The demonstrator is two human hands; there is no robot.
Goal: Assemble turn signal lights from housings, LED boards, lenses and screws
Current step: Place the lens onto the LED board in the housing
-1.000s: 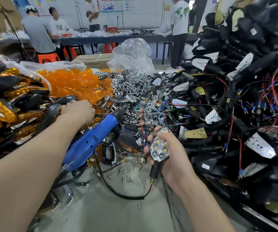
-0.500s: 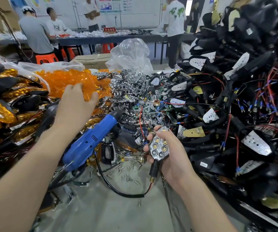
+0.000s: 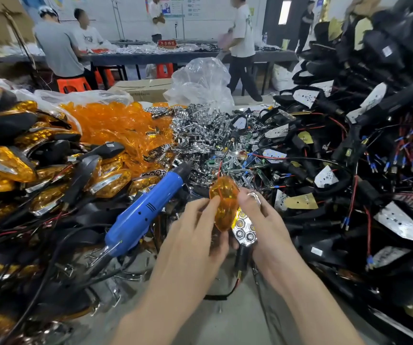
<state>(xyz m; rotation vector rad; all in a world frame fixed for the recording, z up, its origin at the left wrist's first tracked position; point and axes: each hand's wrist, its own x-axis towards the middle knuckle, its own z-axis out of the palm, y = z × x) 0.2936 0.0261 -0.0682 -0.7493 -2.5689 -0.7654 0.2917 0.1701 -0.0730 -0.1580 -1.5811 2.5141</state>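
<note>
The left hand (image 3: 195, 235) pinches the amber lens (image 3: 224, 205) on edge, just left of the chrome-faced housing (image 3: 245, 227) that the right hand (image 3: 267, 225) clamps in its grip above the desk (image 3: 225, 324), both long axes pointing away from the person, so the lens probably needs tipping rightward.

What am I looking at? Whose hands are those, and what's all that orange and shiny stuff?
No robot here: the camera sits on a person's head, looking down at their own two hands. The left hand pinches an orange lens in its fingers; the right hand holds a half-built light with shiny cups. On the table lie a blue electric screwdriver, a heap of orange lenses, silver reflectors and black housings with wires.
</note>
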